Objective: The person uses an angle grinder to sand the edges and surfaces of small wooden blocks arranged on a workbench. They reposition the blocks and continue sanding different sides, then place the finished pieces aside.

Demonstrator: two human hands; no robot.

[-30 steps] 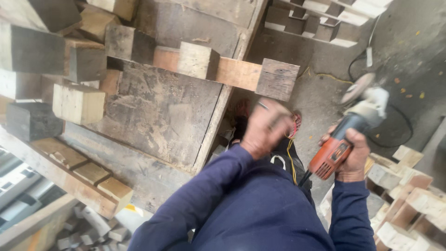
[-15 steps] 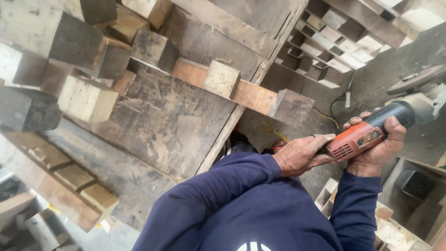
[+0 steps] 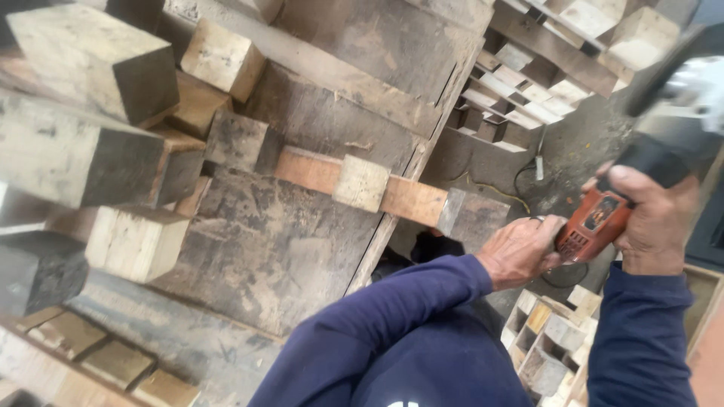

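Orange angle grinder [image 3: 603,218] clenched in right hand [image 3: 658,218], left hand [image 3: 520,250] with fingers wrapped on its rear end, wooden pallet [image 3: 302,188] with blocks just beside

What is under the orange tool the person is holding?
Under the orange power tool, a black cord loops over the grey floor, and stacked wooden pieces lie lower down. Both hands, left and right, and the dark sleeves hide the rest.
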